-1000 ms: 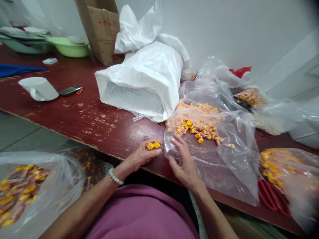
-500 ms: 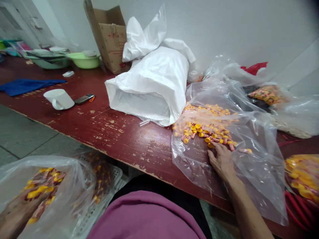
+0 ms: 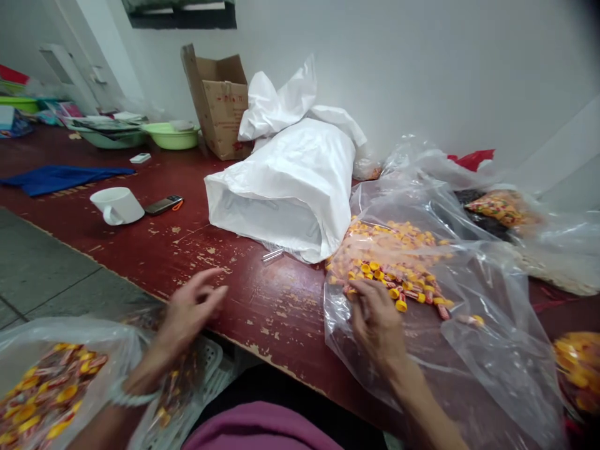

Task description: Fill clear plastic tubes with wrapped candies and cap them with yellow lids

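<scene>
My left hand (image 3: 194, 309) hovers near the front edge of the red table, thumb and fingers apart, holding nothing. My right hand (image 3: 379, 322) is over a clear plastic bag (image 3: 338, 319) spread on the table. Its fingers are curled together at a small red-patterned tube with a yellow cap (image 3: 348, 290), at the left front of the pile. Their grip is partly hidden under the hand. Many similar yellow-capped tubes (image 3: 398, 275) lie in and on the bag. Below the table at left, an open plastic bag (image 3: 119, 334) holds more such pieces.
A white sack (image 3: 304, 169) lies with its mouth toward me. Left of it are a white mug (image 3: 117, 206), a phone (image 3: 164, 205), a carton (image 3: 227, 112) and a green basin (image 3: 171, 136). Another bag of yellow pieces (image 3: 579, 369) is at far right.
My left hand has come out of the lower bag, where it was among the tubes, up to the table edge. My right hand has moved left along the pile. The view has tilted up.
</scene>
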A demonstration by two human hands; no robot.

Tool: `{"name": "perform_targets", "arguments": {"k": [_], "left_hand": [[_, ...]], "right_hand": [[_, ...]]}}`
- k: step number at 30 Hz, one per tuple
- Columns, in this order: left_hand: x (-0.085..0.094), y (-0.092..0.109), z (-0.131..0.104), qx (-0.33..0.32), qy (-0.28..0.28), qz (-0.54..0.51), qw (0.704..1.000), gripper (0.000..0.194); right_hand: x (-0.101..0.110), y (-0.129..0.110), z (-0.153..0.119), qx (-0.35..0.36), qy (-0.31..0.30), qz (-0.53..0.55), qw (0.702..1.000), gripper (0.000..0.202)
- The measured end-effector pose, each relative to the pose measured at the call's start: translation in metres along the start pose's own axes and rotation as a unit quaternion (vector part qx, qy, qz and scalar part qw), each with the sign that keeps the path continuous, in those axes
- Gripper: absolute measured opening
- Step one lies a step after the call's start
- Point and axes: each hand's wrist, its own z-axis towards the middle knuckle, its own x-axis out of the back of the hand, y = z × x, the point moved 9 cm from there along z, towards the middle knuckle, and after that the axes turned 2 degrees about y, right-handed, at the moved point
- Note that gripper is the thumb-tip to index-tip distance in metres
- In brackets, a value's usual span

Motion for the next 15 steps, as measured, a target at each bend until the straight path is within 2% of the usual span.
{"name": "perform_targets", "arguments": {"k": [1, 2, 3, 5, 8, 10, 12, 15], "left_hand": [[-0.034, 0.017, 0.012, -0.026, -0.047, -0.03, 0.998, 0.053], [-0.061, 0.032, 0.025, -0.053, -0.069, -0.019, 0.996, 0.055], [-0.08, 0.043, 0.037, -0.071, -0.053, 0.026, 0.996, 0.055], [-0.105, 0.054, 0.061, -0.073, -0.02, 0.156, 0.985, 0.052], [-0.12, 0.053, 0.083, -0.059, 0.01, 0.28, 0.958, 0.044], [-0.12, 0.052, 0.087, -0.075, 0.031, 0.3, 0.951, 0.045], [-0.119, 0.049, 0.087, -0.089, 0.049, 0.307, 0.946, 0.045], [-0.123, 0.041, 0.087, -0.088, 0.045, 0.306, 0.947, 0.037]], "right_hand": [[-0.019, -0.018, 0.011, 0.018, -0.028, 0.038, 0.999, 0.033], [-0.041, -0.032, 0.023, 0.034, -0.058, 0.065, 0.996, 0.034], [-0.066, -0.041, 0.035, 0.038, -0.097, 0.072, 0.992, 0.034], [-0.122, -0.037, 0.059, -0.002, -0.19, 0.036, 0.981, 0.036], [-0.182, -0.008, 0.098, -0.052, -0.232, -0.018, 0.971, 0.038], [-0.207, 0.017, 0.119, -0.078, -0.243, -0.048, 0.966, 0.037], [-0.223, 0.042, 0.135, -0.104, -0.252, -0.083, 0.959, 0.037], [-0.232, 0.077, 0.145, -0.148, -0.26, -0.139, 0.944, 0.042]]}}
